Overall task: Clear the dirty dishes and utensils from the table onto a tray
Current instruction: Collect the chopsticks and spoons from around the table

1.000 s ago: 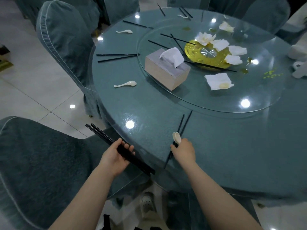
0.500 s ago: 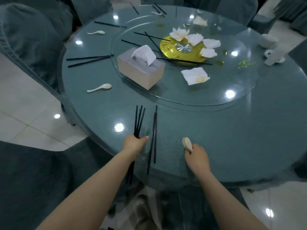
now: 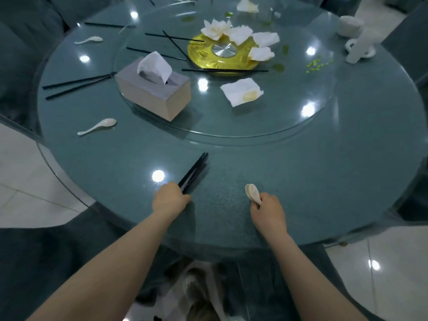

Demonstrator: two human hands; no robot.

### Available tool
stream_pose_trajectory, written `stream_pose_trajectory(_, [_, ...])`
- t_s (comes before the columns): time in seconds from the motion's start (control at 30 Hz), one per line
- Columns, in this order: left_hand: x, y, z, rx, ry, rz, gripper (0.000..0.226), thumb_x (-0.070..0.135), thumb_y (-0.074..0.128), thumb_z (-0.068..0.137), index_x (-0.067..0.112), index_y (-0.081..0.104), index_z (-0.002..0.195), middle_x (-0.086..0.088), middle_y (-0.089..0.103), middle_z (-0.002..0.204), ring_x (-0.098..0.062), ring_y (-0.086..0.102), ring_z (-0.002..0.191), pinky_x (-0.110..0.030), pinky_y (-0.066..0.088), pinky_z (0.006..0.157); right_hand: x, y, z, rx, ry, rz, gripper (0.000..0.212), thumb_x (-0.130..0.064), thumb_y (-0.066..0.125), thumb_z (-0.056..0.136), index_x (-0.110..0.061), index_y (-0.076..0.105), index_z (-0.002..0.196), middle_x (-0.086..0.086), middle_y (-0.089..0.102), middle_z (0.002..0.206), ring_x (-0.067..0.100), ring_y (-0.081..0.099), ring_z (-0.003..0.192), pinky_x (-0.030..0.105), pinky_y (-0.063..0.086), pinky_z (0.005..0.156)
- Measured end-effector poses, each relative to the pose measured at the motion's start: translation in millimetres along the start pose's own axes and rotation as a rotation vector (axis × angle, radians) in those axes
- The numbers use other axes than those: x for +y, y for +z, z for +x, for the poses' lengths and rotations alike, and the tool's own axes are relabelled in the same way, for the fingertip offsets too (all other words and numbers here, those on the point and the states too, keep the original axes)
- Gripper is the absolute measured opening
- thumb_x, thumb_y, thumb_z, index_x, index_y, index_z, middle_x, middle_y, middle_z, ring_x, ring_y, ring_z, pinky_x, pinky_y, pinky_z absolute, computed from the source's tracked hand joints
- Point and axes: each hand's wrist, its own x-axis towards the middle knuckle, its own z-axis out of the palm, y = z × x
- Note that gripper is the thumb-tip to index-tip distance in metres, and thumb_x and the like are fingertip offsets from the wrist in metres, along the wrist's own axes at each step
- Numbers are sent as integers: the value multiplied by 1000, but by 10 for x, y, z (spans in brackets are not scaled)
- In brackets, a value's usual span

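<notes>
Flanking the turntable (image 3: 301, 126): tissue box (image 3: 154, 90), loose spoons (image 3: 97, 126), perhaps peas (image 3: 318, 64).

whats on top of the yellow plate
On the yellow plate lie crumpled white napkins along its far rim and black chopsticks across its near edge. Whatever is under the napkins is hidden.

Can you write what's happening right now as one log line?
left hand: grips black chopstick bundle | right hand: holds white ceramic spoon | tray: unseen
</notes>
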Motion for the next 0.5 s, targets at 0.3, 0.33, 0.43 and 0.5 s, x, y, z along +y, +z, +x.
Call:
stream_pose_trajectory(0.3, [-192, -148, 24, 20, 37, -234, 22, 23, 46, 94, 15, 43, 73, -1, 47, 66, -17, 45, 57, -29, 28, 47, -183, 35, 147, -40, -39, 84, 18, -16, 50, 90, -11, 42, 75, 12, 51, 82, 24, 45, 69, 32, 33, 60])
stream_pose_trajectory(0.33, [-227, -205, 22, 47, -21, -409, 24, 22, 46, 94, 15, 45, 71, -2, 48, 66, -18, 45, 58, -29, 29, 48, -224, 50, 156, -43, -48, 90, 19, -16, 51, 90, -12, 42, 74, 11, 51, 82, 24, 46, 69, 32, 33, 60])
stream_pose_trajectory(0.43, [-369, -391, -28, 55, -242, -903, 22, 19, 46, 93, 12, 49, 72, -4, 48, 67, -17, 40, 57, -29, 32, 52, -397, 97, 194, -58, -88, 62, 17, -18, 52, 90, -10, 47, 76, 13, 55, 83, 28, 50, 71, 30, 32, 60])
stream_pose_trajectory(0.5, [-513, -519, -85, 51, -366, -1206, 24, 17, 46, 95, 11, 53, 74, -3, 51, 68, -16, 40, 57, -28, 34, 53, -555, 133, 217, -83, -119, 60, 16, -18, 52, 91, -7, 52, 79, 13, 58, 83, 29, 54, 73, 30, 34, 59])
